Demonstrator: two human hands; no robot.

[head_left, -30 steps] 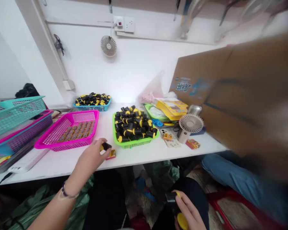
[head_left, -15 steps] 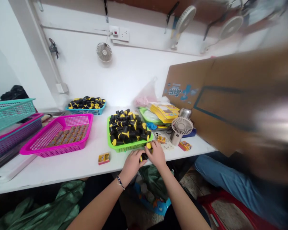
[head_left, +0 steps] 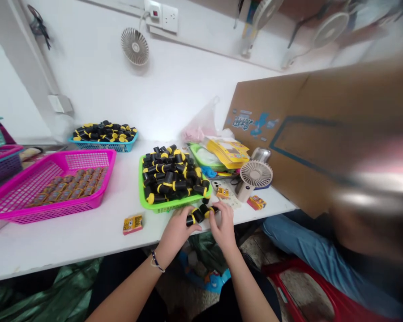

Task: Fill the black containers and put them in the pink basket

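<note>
L hand (head_left: 177,231) curled over the left end of a short chain of blk-and-yel cylinders (head_left: 198,216), R hand (head_left: 223,226) pinching the right end w/ its fingertips (head_left: 216,208); both grips closed on the chain. Chain's long axis runs approx L-R across the body, rising slightly twd the R, and lies between the hands, about equally close to each. Can't tell if it touches the white table (head_left: 70,243) or is held just above its front edge. Green plastic basket (head_left: 169,205) just beyond the hands, heaped w/ similar cylinders. Small yel box (head_left: 133,224) on the table L of L hand. Farther L, pink basket (head_left: 107,179) w/ rows of small orange-yel packets; behind it, blue basket (head_left: 104,147) w/ more cylinders. R of the hands, small desk fan (head_left: 256,174) and blurred cardboard sheet (head_left: 309,134).
</note>
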